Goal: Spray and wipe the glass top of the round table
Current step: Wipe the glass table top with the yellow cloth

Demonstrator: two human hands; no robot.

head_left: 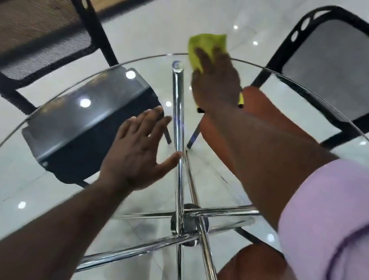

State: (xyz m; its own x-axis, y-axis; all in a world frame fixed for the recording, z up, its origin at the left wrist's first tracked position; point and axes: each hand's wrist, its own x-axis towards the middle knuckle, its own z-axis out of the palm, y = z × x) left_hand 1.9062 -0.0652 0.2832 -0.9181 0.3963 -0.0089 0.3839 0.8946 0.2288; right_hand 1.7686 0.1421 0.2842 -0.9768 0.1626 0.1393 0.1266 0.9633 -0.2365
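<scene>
The round glass table top (pixel 33 191) fills most of the view, with its chrome legs (pixel 178 125) showing through it. My right hand (pixel 216 81) reaches to the far edge and presses a yellow-green cloth (pixel 204 47) flat on the glass; part of the cloth sticks out past my fingers, the rest is hidden under my palm. My left hand (pixel 139 155) rests flat on the glass near the middle, fingers spread, holding nothing. No spray bottle is in view.
A black mesh chair (pixel 41 29) stands at the far left, its seat (pixel 82 132) tucked under the glass. A second black mesh chair (pixel 341 66) stands at the far right. The floor is glossy light tile. My lilac sleeve (pixel 340 228) is at the right.
</scene>
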